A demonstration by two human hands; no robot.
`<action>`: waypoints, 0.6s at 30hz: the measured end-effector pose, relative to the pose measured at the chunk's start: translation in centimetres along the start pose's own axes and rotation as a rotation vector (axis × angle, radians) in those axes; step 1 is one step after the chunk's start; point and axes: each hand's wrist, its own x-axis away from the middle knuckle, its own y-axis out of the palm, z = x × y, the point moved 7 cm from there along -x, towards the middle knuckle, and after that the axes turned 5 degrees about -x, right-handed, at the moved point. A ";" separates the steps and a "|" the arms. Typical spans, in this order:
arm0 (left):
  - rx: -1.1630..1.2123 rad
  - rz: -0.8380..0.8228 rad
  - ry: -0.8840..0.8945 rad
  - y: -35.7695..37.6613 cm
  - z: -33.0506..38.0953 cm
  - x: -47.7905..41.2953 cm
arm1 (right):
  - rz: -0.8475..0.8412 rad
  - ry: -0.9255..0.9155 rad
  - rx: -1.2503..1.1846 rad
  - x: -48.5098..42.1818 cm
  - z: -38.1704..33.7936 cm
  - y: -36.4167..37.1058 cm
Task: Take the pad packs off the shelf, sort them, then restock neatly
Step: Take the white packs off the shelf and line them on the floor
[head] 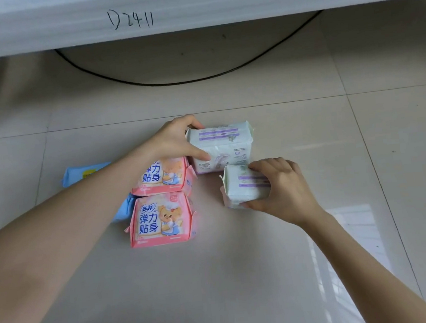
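Pad packs lie on the tiled floor. My left hand grips the left end of a white-and-purple pack at the back. My right hand holds a second white-and-purple pack just in front of it, fingers wrapped over its right side. Two pink packs with a bear picture lie to the left, one in front of the other. Behind my left forearm are two blue packs, one at the far left and one beside the front pink pack, both partly hidden.
A white foam-covered edge marked with handwriting runs across the top. A black cable curves over the floor beneath it. Beige floor tiles stretch in front of the packs and to the right.
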 end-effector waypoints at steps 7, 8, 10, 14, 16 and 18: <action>0.133 -0.126 -0.014 0.3 -0.9 -0.9 | 0.153 0.251 -0.239 3.9 4.4 -1.6; 0.145 -0.140 -0.008 0.5 -0.9 -1.0 | 0.154 0.303 -0.303 4.2 4.8 -1.2; 0.175 -0.171 -0.001 0.7 -0.9 -1.0 | 0.159 0.353 -0.408 4.3 5.0 -0.4; 0.178 -0.233 -0.006 0.8 -0.6 -0.9 | 0.158 0.351 -0.474 3.5 4.6 1.1; 0.171 -0.269 -0.004 0.8 -0.4 -0.8 | 0.151 0.352 -0.500 3.1 4.3 1.7; 0.171 -0.296 -0.006 0.8 -0.3 -0.8 | 0.145 0.339 -0.525 2.6 4.0 2.3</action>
